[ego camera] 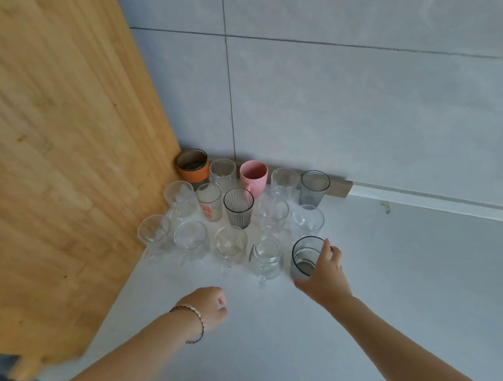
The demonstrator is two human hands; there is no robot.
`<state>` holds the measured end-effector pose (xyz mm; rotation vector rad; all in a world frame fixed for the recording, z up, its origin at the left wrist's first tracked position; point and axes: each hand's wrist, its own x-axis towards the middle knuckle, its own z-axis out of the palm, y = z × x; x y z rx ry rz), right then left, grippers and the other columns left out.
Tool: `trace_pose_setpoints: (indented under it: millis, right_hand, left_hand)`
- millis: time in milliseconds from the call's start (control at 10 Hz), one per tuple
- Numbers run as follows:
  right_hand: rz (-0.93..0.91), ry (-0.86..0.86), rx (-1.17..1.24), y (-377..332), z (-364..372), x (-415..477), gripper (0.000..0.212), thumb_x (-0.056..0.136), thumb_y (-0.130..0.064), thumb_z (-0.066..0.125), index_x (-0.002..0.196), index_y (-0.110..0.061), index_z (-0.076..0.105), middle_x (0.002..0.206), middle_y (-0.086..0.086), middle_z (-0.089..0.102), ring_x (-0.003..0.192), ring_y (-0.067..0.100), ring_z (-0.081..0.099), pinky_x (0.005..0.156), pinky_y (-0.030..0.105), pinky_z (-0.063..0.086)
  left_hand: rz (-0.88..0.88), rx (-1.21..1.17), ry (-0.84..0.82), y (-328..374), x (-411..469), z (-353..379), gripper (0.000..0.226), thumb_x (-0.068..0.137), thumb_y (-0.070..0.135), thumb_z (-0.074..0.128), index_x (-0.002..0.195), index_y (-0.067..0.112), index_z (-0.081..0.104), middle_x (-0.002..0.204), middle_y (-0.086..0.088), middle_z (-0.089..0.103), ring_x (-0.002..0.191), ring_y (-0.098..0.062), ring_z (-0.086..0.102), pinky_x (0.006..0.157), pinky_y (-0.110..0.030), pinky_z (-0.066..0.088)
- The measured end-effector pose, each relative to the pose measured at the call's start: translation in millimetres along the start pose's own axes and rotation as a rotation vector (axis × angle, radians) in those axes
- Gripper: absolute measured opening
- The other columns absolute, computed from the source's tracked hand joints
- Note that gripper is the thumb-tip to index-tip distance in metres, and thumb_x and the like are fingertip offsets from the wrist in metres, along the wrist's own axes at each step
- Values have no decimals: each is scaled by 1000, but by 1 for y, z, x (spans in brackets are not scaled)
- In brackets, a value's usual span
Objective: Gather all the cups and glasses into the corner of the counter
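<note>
Right hand (pixel 326 270) wrapped round smoky tumbler (pixel 305 258), grip pinching its side; tumbler upright on worktop (pixel 399 285), right end of front row in corner cluster. Left hand (pixel 206 304) loosely curled, holding nothing. Risk: nudging tumbler sideways knocks handled jar (pixel 265 256) just beside; glass tips

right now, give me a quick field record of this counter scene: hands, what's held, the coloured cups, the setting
right hand: right hand grips the grey glass, front row, right end
left hand: left hand loosely curled, empty, over the counter
coloured cups: pink mug and orange-sleeved cup, back row
setting: corner between wooden panel and tiled wall
</note>
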<state>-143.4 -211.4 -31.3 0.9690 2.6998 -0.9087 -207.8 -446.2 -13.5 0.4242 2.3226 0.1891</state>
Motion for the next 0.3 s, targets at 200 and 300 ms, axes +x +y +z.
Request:
trace_pose_setpoints:
  millis: [200,300]
  right_hand:
    - [120,23,-25,-11,-4,-11,103,77,-32,69,147,-2,-1,149,12,20,127,32,44,96,36,43]
    - [188,-12,-58,-9,-7,-20,106,79,-28,70,147,-2,-7,149,12,27,132,29,41,99,35,41]
  left_hand:
    - [125,80,-58,-8,14,-16,28,90,26,44,114,19,55,123,0,57,109,-19,56,94,-30,45]
    - [169,100,-49,0,16,-24,28,90,26,45,115,18,55,124,-1,56,111,-20,55,96,-31,45]
